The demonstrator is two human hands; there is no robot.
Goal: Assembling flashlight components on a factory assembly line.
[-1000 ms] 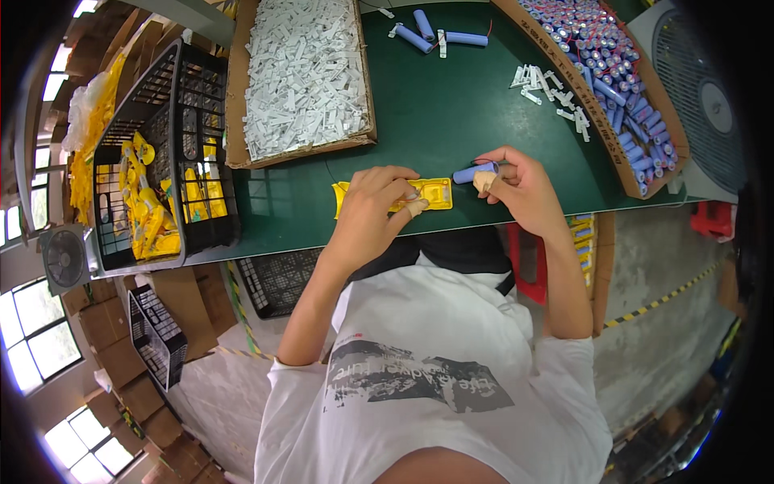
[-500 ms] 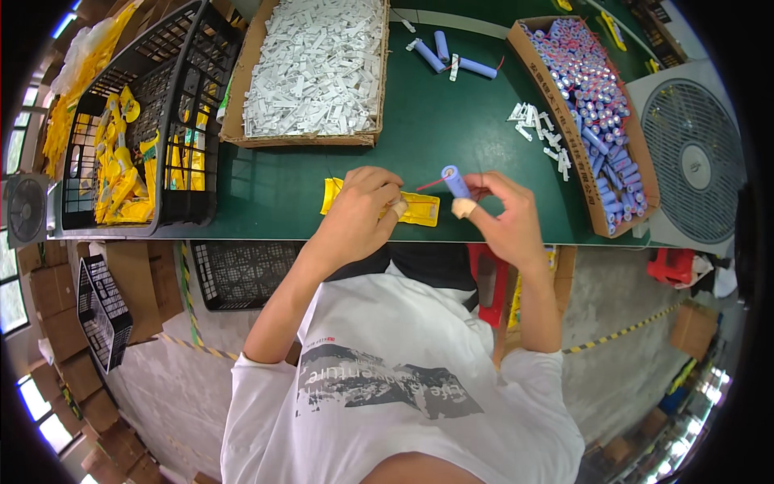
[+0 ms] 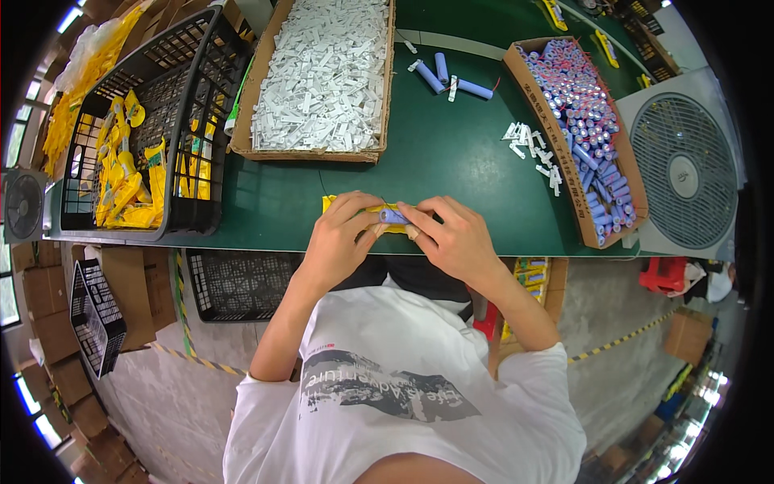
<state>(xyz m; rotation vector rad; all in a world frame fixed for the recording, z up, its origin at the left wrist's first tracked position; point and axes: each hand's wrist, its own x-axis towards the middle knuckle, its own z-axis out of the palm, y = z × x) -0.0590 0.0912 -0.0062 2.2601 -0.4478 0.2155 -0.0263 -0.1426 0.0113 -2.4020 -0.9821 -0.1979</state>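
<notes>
Mid-frame, the left hand (image 3: 343, 235) is gripping a yellow casing (image 3: 328, 203), curled nearly closed; the right hand (image 3: 453, 240) is pinching a blue cell (image 3: 393, 216) over it, full seating not showing; loose cells (image 3: 429, 77) are lying upper centre

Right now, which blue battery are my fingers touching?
The battery at the yellow case, between your left hand and right hand; three others lie loose farther back, and many more fill the cardboard box.
</notes>
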